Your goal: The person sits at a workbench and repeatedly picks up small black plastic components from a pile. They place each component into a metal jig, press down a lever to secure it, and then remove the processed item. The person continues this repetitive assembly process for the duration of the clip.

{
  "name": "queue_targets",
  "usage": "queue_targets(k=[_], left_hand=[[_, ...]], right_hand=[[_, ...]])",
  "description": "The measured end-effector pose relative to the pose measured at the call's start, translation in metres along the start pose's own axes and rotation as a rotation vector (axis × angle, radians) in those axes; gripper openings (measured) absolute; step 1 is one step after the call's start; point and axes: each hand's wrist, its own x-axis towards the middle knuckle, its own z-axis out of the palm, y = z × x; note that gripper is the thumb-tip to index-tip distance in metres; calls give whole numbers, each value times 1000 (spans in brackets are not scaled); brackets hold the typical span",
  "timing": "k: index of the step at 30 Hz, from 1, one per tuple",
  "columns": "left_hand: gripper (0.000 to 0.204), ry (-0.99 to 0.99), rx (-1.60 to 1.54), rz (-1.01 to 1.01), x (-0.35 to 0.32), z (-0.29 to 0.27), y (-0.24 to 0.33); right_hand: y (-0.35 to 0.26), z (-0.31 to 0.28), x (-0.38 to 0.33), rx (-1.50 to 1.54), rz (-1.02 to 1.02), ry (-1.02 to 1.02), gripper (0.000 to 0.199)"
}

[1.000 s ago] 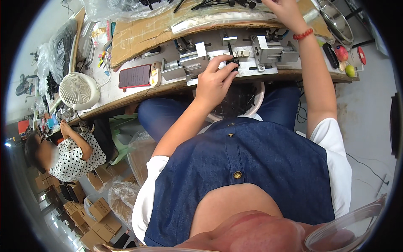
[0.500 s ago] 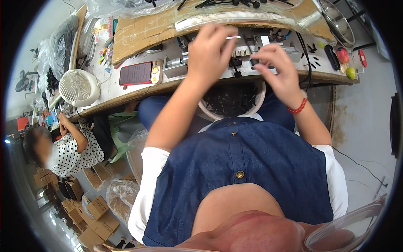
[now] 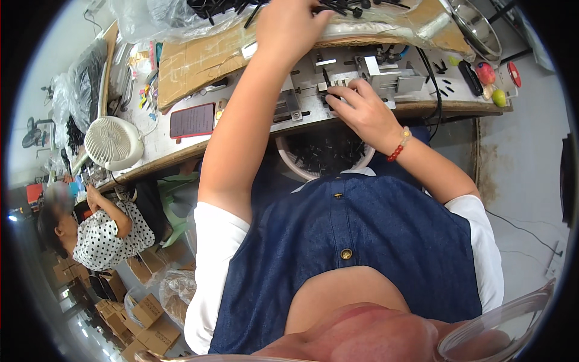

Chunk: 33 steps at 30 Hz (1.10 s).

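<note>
Head: blk pcs (image 3: 325, 152) in basket (image 3: 291, 165) below jig (image 3: 369, 71).

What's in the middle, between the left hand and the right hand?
Between the left hand and right hand, the head view shows a pale strip, some cardboard, and part of the metal jig with a thin black rod.

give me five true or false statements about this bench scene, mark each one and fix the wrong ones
1. The left hand is by the black parts at the back. True.
2. The right hand has its fingers at the metal fixture. True.
3. The white fan stands right of the phone. False: the white fan is left of the phone.
4. The basket is empty. False: the basket holds dark pieces.
5. The bracelet circles the right wrist. True.
</note>
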Motion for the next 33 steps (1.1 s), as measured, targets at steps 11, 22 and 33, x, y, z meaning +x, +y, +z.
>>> queue_targets(k=[11, 22, 33], left_hand=[[24, 84, -399, 14, -162, 18, 23], [22, 12, -207, 24, -170, 52, 12], [20, 262, 48, 91, -61, 8, 5]], right_hand=[[136, -49, 92, -87, 183, 239, 23], [87, -67, 75, 553, 522, 403, 19], [-8, -39, -8, 492, 258, 134, 24]])
